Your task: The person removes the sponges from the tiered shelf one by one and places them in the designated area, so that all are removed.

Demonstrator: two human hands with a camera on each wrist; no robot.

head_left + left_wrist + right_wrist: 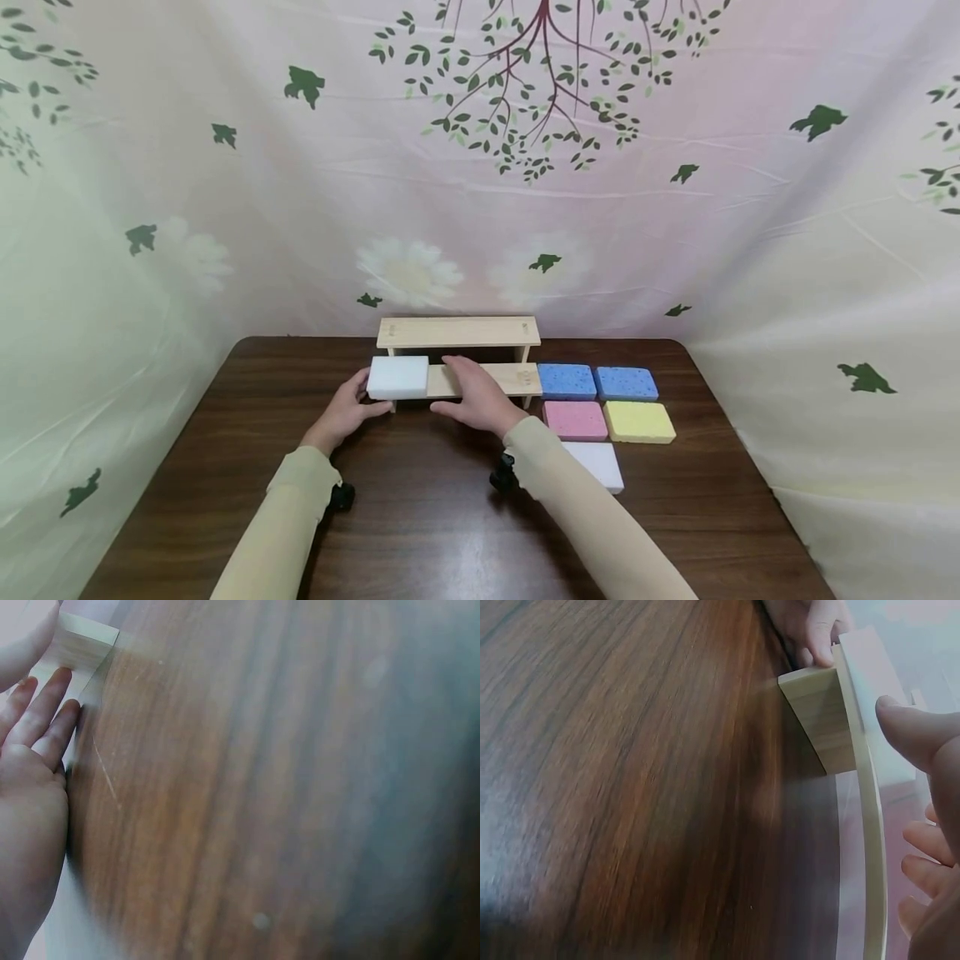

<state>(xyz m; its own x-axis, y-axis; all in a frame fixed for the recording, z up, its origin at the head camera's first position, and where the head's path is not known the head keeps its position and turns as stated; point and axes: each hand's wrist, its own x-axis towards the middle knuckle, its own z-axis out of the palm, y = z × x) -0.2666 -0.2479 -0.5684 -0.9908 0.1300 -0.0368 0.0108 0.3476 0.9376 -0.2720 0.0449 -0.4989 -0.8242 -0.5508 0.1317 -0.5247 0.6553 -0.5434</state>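
A white sponge block point(398, 377) lies on the left end of the lower step of a two-tier wooden stand point(510, 379). My left hand point(347, 412) is at that end, fingers beside the block's left side and thumb by the step's front edge. Its fingers look fairly straight in the left wrist view, though part of the hand is cut off. To the right of the block, my right hand point(480, 400) hovers around the step with thumb and fingers spread. Nothing shows between them in the right wrist view, where the wooden edge point(874, 847) runs alongside.
Right of the stand lie two blue sponges point(567, 382), a pink sponge point(574, 421) and a yellow sponge point(640, 422). Another white block point(597, 465) is partly covered by my right sleeve. Behind the dark wooden table point(420, 517) hangs a printed cloth point(465, 208).
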